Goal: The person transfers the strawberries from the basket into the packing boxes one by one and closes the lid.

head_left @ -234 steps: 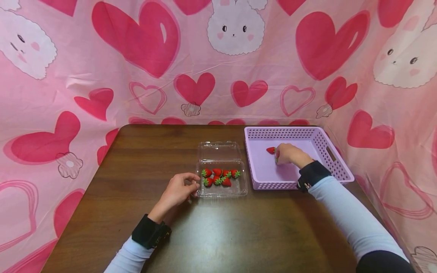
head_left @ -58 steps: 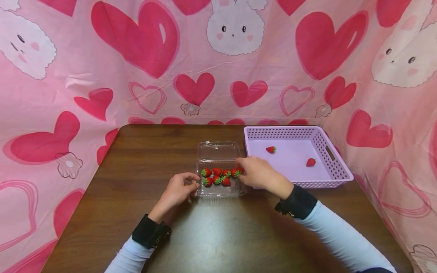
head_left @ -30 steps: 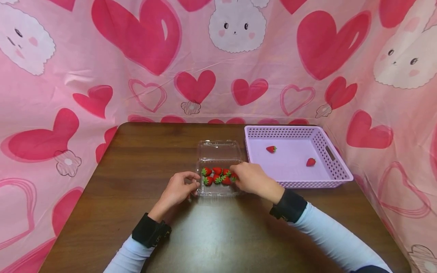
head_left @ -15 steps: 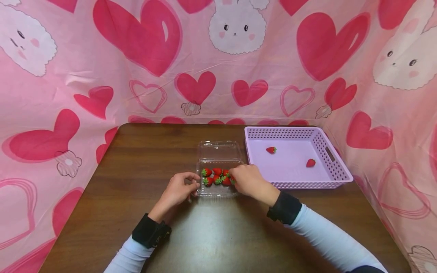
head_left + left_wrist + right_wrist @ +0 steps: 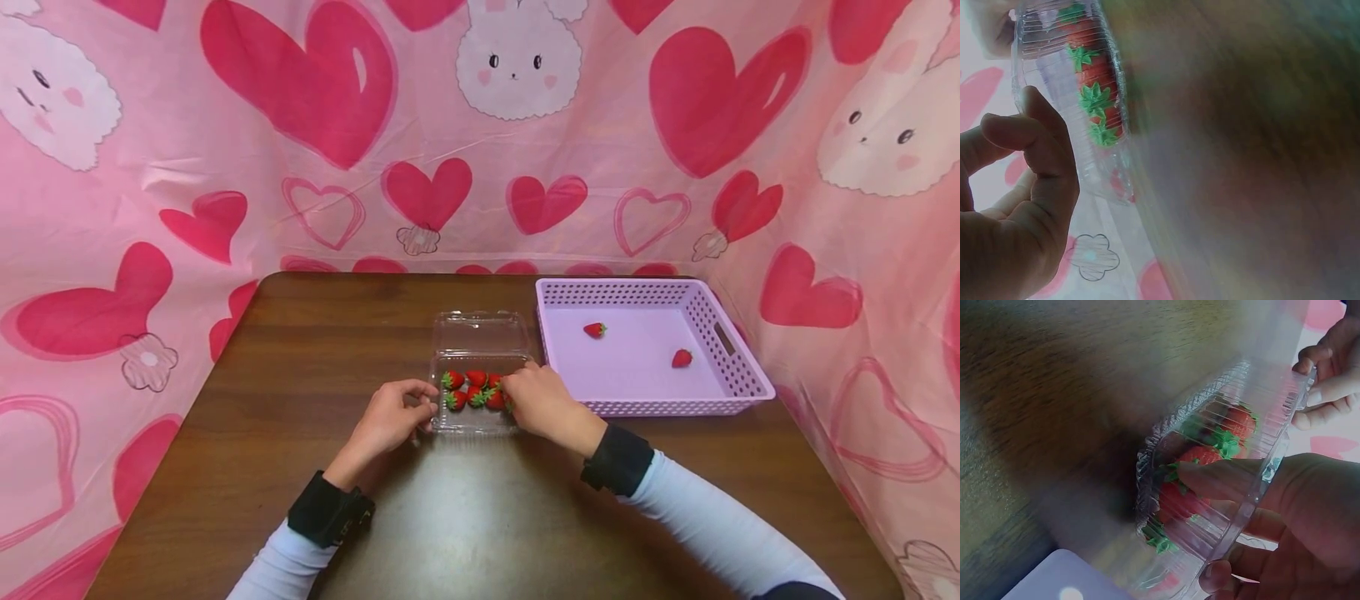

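Observation:
A clear plastic clamshell container (image 5: 480,422) lies with its lid (image 5: 481,333) folded back on the table. Two rows of strawberries (image 5: 453,380), red with green leaves, sit inside it. My left hand (image 5: 393,414) holds the container's left rim between thumb and fingers; in the right wrist view those fingers (image 5: 1329,387) meet the rim. At the right end my right hand (image 5: 547,404) reaches into the container and pinches a strawberry (image 5: 1179,501) near the front row. Its thumb lies on the fruit in the right wrist view, while the head view mostly hides that strawberry.
To the right, close beside the container, stands a lilac perforated basket (image 5: 637,371). Two strawberries lie in it, one at the left (image 5: 595,330) and one at the right (image 5: 682,358). A brown wooden table (image 5: 337,333) bears everything, with a pink heart-print cloth (image 5: 480,208) behind.
My right hand has come from the basket to the container with a strawberry, then shifted slightly left and toward the front row. My left hand has stayed at the container's left rim.

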The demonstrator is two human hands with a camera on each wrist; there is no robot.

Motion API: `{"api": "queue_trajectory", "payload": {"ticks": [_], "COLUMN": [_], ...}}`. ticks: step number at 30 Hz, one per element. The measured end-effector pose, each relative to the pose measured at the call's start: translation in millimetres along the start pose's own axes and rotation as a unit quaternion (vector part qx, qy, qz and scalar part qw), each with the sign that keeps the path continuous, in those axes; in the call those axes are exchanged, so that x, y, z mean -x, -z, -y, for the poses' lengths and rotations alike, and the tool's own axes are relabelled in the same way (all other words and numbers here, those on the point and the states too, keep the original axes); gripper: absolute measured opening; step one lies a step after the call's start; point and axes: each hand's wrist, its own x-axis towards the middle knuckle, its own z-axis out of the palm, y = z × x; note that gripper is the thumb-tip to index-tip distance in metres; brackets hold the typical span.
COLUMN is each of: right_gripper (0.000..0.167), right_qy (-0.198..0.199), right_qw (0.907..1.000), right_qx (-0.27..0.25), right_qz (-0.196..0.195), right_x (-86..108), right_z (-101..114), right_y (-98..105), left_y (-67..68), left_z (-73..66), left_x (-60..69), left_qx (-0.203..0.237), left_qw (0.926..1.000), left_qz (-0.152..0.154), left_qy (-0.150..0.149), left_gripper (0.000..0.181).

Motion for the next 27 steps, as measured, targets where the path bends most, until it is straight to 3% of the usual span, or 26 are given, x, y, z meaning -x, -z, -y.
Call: {"api": "queue_trajectory", "payload": {"ticks": [27], "right_gripper": [0.017], "right_qy": [-0.019], "right_qw": [0.9993], "right_qx": [-0.023], "right_qz": [0.022], "right_x": [-4.6], "right_z": [-1.4], "right_y": [-0.5], "left_y": [-0.2], "left_z": [2.8], "left_x": [-0.9], "left_qx": [0.003], "left_qw": [0.9999], "left_qz": [-0.004], "left_qy": [-0.009], "left_gripper": [0.018]}}
